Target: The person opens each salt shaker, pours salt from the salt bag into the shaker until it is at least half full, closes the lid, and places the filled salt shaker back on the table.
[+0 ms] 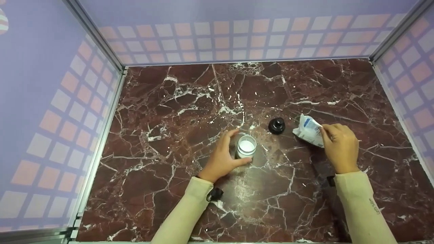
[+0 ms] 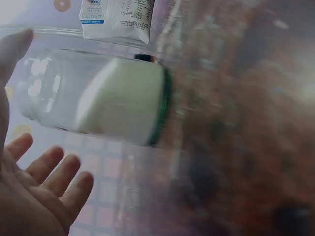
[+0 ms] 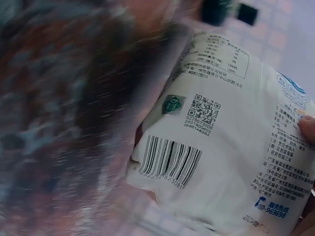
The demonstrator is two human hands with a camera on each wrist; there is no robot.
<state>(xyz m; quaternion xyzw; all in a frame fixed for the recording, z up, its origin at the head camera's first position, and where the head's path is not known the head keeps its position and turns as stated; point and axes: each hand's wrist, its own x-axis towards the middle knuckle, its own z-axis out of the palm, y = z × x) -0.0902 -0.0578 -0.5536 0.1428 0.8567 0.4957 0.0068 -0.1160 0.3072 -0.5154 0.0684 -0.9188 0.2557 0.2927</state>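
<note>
A clear glass jar [image 1: 247, 146] partly filled with white powder stands uncapped on the marbled tabletop. My left hand [image 1: 225, 154] curves around its left side, thumb in front and fingers behind. In the left wrist view the fingers [image 2: 64, 174] are spread and look apart from the jar [image 2: 113, 98]. My right hand [image 1: 342, 145] pinches the top edge of a white printed salt bag [image 1: 310, 130], tilted above the table. The right wrist view shows the bag's barcode side [image 3: 211, 137]; only part of the thumb and fingers appears there.
A black lid [image 1: 277, 125] with a raised knob lies between the jar and the bag. White specks that may be spilled powder dot the dark red marbled table [image 1: 162, 189]. Purple checked panels [image 1: 237, 34] wall the back and sides.
</note>
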